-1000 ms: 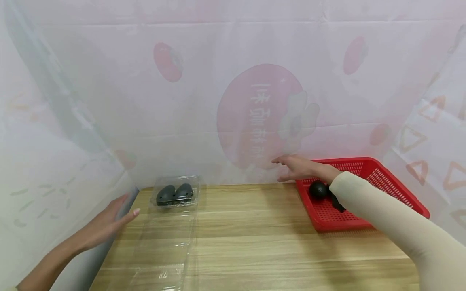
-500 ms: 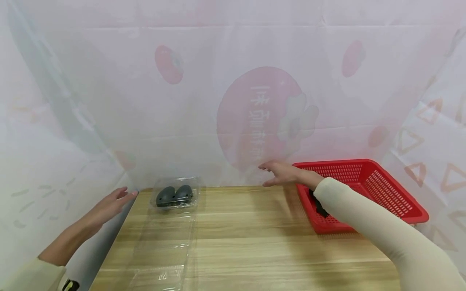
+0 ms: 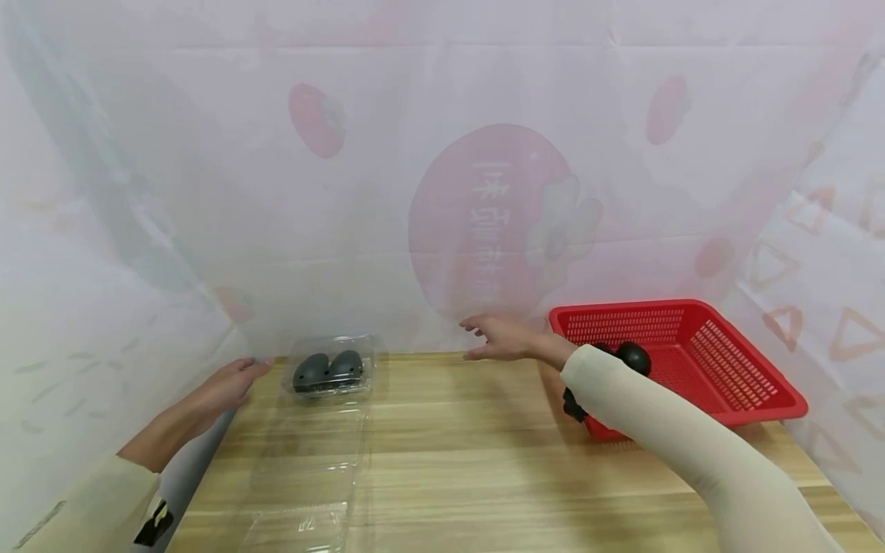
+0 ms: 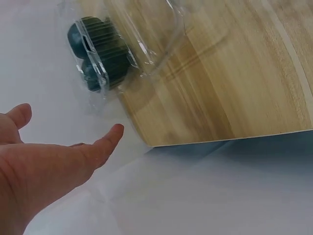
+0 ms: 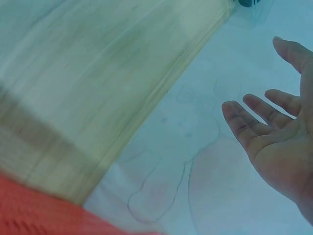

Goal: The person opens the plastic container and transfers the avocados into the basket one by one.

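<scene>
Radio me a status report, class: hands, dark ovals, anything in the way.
Left hand, right hand: both empty. Two dark ovals sit in clear container. Right sleeve blocks head view of part of red basket.

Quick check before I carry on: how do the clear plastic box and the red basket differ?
The clear plastic box is see-through; the red basket is solid-coloured, with slotted walls. The box looks much smaller than the basket. In the head view, the right sleeve covers part of the basket, while nothing blocks the box. Both rest on the wooden table.
</scene>
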A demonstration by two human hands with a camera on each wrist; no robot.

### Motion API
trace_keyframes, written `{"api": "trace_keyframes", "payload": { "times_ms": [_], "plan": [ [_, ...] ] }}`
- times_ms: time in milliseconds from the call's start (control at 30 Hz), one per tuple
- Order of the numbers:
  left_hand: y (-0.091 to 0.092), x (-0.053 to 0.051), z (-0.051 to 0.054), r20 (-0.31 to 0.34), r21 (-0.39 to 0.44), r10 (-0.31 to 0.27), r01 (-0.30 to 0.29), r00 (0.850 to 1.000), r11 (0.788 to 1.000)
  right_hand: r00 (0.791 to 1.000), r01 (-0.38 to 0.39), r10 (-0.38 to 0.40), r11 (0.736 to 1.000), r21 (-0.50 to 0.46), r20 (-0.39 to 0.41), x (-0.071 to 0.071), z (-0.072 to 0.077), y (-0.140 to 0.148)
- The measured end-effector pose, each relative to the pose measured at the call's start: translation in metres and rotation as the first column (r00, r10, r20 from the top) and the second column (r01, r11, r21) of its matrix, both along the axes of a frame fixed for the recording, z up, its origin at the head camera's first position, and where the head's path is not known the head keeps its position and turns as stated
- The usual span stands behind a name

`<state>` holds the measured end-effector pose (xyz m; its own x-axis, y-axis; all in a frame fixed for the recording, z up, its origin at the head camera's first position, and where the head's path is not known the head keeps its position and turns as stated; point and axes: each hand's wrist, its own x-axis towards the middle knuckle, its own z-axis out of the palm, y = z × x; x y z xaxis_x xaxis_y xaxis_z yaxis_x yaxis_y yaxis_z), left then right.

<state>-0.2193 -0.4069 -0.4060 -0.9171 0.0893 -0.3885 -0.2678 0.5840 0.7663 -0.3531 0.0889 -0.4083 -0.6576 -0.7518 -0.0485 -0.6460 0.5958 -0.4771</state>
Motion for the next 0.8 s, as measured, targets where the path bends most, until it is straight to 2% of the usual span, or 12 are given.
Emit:
{"api": "trace_keyframes", "payload": {
  "times_ms": [267,467,800],
  "plan": [
    [-0.012,-0.007,-0.011,0.032,0.04,-0.006,0.004,0.999,0.999,0.999,0.026,-0.025,0.999,-0.028,0.023,0.004,-0.007,-0.024],
    [-0.02,-0.009,-0.015,0.051,0.051,-0.006,0.003,0.999,0.999,0.998,0.019,-0.015,0.998,-0.063,0.063,0.003,-0.017,-0.04],
    [-0.018,-0.013,-0.025,0.084,0.119,-0.018,0.008,0.996,0.993,0.988,0.064,-0.04,0.985,-0.158,0.151,0.003,-0.035,-0.072]
  ]
}}
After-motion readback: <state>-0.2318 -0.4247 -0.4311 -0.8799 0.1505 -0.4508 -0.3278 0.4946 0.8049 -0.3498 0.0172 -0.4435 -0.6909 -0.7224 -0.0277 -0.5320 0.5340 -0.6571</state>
